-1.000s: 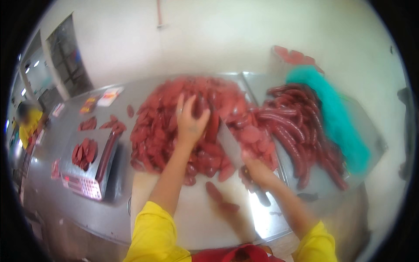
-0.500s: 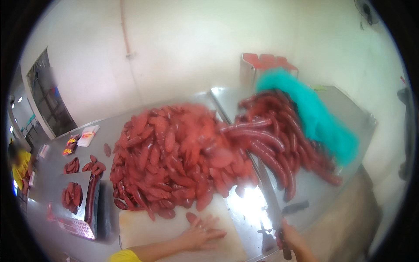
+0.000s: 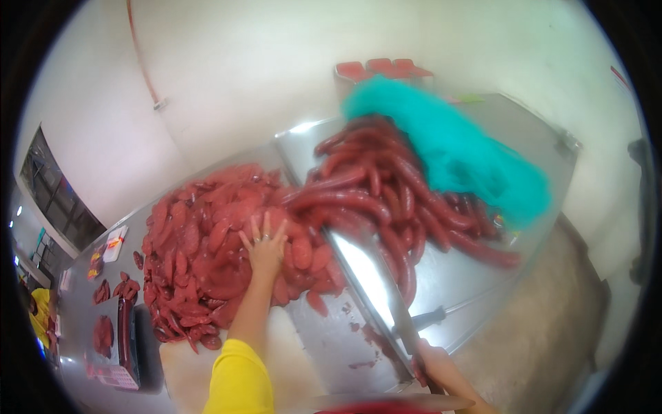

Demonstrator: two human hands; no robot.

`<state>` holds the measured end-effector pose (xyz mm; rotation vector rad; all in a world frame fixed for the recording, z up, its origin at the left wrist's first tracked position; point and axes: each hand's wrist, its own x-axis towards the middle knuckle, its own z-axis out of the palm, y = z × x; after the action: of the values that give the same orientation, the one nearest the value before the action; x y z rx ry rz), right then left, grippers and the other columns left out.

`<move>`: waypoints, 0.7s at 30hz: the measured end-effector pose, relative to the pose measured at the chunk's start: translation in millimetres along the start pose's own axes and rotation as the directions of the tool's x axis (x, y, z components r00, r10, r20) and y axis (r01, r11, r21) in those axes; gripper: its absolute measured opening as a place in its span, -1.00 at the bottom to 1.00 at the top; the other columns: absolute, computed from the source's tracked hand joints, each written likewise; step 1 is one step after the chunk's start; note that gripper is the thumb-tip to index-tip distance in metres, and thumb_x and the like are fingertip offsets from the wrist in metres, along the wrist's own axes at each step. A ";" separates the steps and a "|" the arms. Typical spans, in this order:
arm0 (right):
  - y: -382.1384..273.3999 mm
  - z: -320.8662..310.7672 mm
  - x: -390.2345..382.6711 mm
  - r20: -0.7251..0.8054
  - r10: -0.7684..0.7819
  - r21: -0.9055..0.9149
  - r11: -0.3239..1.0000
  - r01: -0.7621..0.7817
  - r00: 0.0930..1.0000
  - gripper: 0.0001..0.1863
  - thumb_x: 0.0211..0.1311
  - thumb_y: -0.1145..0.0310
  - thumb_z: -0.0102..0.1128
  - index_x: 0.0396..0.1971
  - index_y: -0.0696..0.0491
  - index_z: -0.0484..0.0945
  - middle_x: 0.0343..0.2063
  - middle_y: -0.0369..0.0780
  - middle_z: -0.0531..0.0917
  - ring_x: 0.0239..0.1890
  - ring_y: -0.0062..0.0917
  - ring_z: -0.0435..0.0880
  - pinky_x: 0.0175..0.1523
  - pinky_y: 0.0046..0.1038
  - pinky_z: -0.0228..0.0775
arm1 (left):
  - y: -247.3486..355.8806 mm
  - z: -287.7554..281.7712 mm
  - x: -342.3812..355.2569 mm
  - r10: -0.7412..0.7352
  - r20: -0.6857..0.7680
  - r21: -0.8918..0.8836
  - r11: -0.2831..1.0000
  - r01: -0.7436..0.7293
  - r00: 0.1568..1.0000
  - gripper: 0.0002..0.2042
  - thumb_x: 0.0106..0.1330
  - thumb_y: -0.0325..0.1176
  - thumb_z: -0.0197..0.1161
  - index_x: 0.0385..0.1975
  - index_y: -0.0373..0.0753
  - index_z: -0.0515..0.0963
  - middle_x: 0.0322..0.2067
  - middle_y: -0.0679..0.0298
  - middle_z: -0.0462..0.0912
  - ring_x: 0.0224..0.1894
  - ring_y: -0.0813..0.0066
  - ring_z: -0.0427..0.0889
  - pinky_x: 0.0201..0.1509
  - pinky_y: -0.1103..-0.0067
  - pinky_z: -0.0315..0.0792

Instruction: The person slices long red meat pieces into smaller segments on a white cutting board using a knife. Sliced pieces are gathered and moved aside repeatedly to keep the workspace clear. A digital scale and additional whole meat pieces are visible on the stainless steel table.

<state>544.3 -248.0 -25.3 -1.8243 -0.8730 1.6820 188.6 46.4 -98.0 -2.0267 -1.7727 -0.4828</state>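
A large heap of dark red sausage slices (image 3: 200, 234) covers the steel table. On its right part lies my left hand (image 3: 267, 252), fingers spread, with nothing gripped; a ring shows on one finger. My right hand (image 3: 445, 369) is closed round the handle of a long knife (image 3: 398, 307), whose blade slants away toward the whole sausages. Those long sausages (image 3: 393, 193) lie in a pile to the right of the slices, some reaching across the table joint. Below the heap is a white cutting board (image 3: 289, 352), partly hidden behind my left arm.
A teal net-like cloth (image 3: 469, 155) lies behind the whole sausages. Near my right hand rests a dark-handled tool (image 3: 431, 317). At left stands a scale (image 3: 124, 369) holding slices (image 3: 103, 336), with packets (image 3: 96, 262) beyond. A person in yellow (image 3: 41, 314) is at far left; red chairs (image 3: 379, 67) line the wall.
My left hand has moved from the cutting board up onto the heap of slices. My right hand still holds the knife. The view has shifted, and the heap's right side sits lower and more spread.
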 end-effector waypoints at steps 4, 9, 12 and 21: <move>14.4 -41.5 -7.7 -0.060 -0.009 0.075 0.997 0.014 0.998 -0.35 0.44 -0.15 -0.21 -0.48 0.18 0.50 -0.73 -0.26 0.47 -0.74 -0.57 0.44 -0.62 -0.51 0.30 | 24.0 -6.0 58.3 -0.161 0.107 0.067 0.986 0.155 0.981 -0.64 0.36 -0.14 0.03 0.12 0.07 0.54 0.33 0.04 0.27 0.45 -0.06 0.03 0.42 -0.17 -0.34; 32.4 -70.5 -4.0 -0.133 0.033 0.054 0.998 -0.026 0.991 -0.34 0.44 -0.22 -0.36 -0.42 0.09 0.49 -0.72 -0.26 0.46 -0.71 -0.53 0.46 -0.57 -0.45 0.31 | 81.8 2.0 133.4 -0.057 0.146 -0.155 0.985 0.080 0.988 -0.75 0.23 -0.36 0.04 -0.20 -0.13 0.65 0.01 -0.01 0.60 0.24 0.01 0.40 0.31 -0.10 0.03; 39.6 -79.1 4.5 -0.174 0.070 0.052 0.997 -0.062 0.982 -0.30 0.41 -0.29 -0.39 -0.37 0.07 0.51 -0.72 -0.27 0.44 -0.70 -0.53 0.46 -0.58 -0.44 0.31 | 122.9 28.9 155.4 0.410 0.083 -0.463 0.823 -0.329 0.908 -0.54 0.05 -0.54 0.20 0.03 -0.11 0.55 -0.02 0.06 0.61 0.14 0.05 0.50 0.15 0.04 0.34; 53.7 -84.9 -6.4 -0.242 0.051 0.021 0.999 -0.048 0.969 -0.28 0.39 -0.33 -0.39 -0.37 0.06 0.49 -0.72 -0.24 0.47 -0.70 -0.48 0.48 -0.56 -0.41 0.34 | 145.0 34.5 173.7 0.414 0.461 -0.121 0.905 -0.407 0.785 -0.42 -0.13 -0.32 0.42 0.03 -0.15 0.51 -0.04 0.00 0.55 0.08 0.02 0.52 0.16 0.22 0.41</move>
<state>634.8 -283.6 -51.6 -2.0042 -0.7138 1.4500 355.5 195.6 -50.2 -2.6147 -1.4776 0.1631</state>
